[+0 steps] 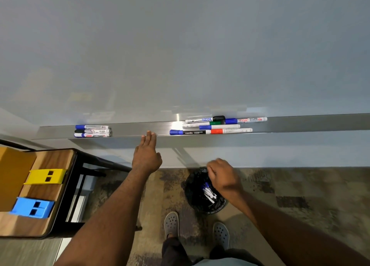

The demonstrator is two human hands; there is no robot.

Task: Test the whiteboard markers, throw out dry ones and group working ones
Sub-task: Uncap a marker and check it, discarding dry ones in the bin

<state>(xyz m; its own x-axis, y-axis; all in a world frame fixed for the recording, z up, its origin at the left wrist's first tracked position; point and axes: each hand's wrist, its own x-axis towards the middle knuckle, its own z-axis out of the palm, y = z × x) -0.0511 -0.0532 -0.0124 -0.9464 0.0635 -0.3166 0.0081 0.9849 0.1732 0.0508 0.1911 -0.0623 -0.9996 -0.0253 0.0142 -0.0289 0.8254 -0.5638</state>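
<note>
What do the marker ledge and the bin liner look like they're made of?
The ledge looks like brushed metal, probably aluminium: grey, with a bright streaky glare. The bin liner looks like thin black plastic film: crinkled and glossy.

Person is going bare-armed, no sleeves showing on either forearm, and no watch, ring or band is showing on the left hand (147,157) or right hand (223,175). They're wearing grey clog-type shoes w/ rows of round holes across the toes, left shoe (171,222) and right shoe (220,233). Dark trousers (174,251) are covering the legs, and a bit of pale blue-grey top (216,262) is showing at the bottom edge.
</note>
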